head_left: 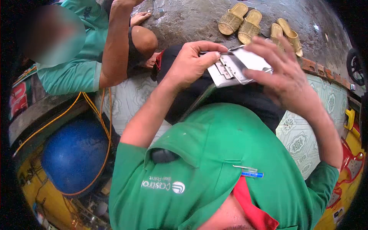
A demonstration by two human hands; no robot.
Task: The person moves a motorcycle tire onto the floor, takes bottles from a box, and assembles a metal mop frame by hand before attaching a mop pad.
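Observation:
A silver, flat metal piece with a hinge (226, 71) is held over my lap, one of its leaves tilted up. My left hand (193, 63) is closed on its upper left edge, pinching it between thumb and fingers. Around the right side of the piece is my right hand (281, 74), blurred by motion, its fingers spread and overlapping the raised leaf in this view. Dark trousers (188, 92) lie beneath both hands.
Another person in a green shirt (86, 73) crouches at the left. Woven sandals (250, 27) stand on the wet ground ahead, beyond a brick edge (318, 69). A blue rounded container (76, 153) and an orange cord (109, 126) are at the left; red plastic chairs (350, 161) at the right.

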